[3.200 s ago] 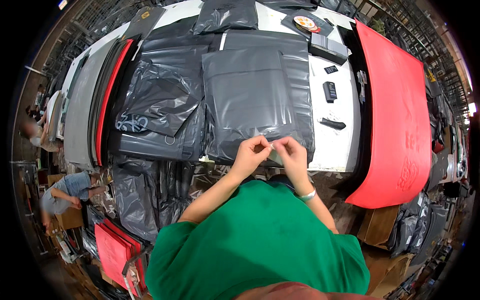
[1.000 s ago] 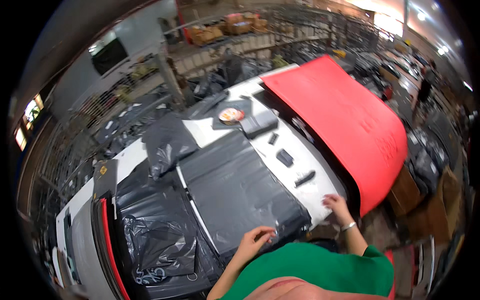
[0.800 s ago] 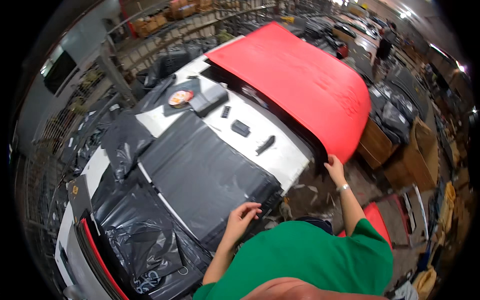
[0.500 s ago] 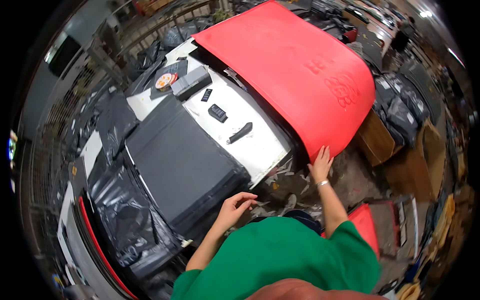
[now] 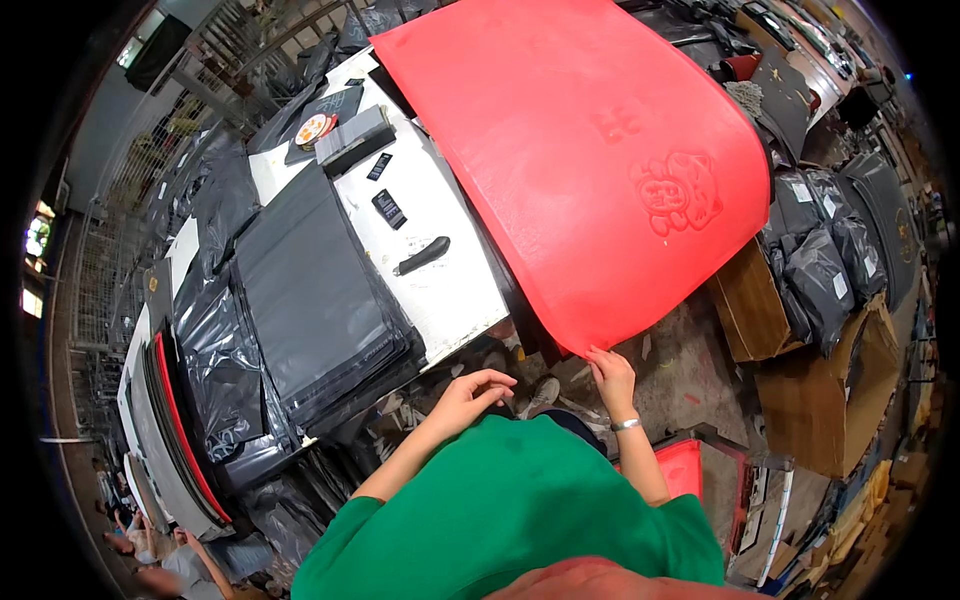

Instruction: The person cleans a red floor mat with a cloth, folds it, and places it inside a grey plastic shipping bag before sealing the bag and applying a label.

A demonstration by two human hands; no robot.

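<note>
A large red mat (image 5: pixel 560 180) with an embossed cartoon figure and lettering lies over a dark stack at the table's right side. My right hand (image 5: pixel 613 382) pinches its near corner between thumb and fingertips. In front of my body, near the table's front edge, my left hand (image 5: pixel 465 402) is loosely curved and empty, thumb and fingers apart. On the white tabletop (image 5: pixel 450 305) to the mat's left lie a black-handled cutter (image 5: pixel 423 256) and two small black packets (image 5: pixel 389 209). Beside them is a thick pile of black plastic bags (image 5: pixel 310 290).
A grey box (image 5: pixel 355 138) and round orange-and-white stickers (image 5: pixel 315 128) sit farther back. Cardboard boxes (image 5: pixel 825 400) and black wrapped bundles (image 5: pixel 820 275) stand on the right. Rolled or stacked mats (image 5: pixel 180 430) are at left, with other people at lower left. Scraps litter the floor.
My right hand has gone from lying flat on the mat's edge to pinching its near corner. The mat reaches nearer to my body. My left hand stays empty, and the view has shifted.
</note>
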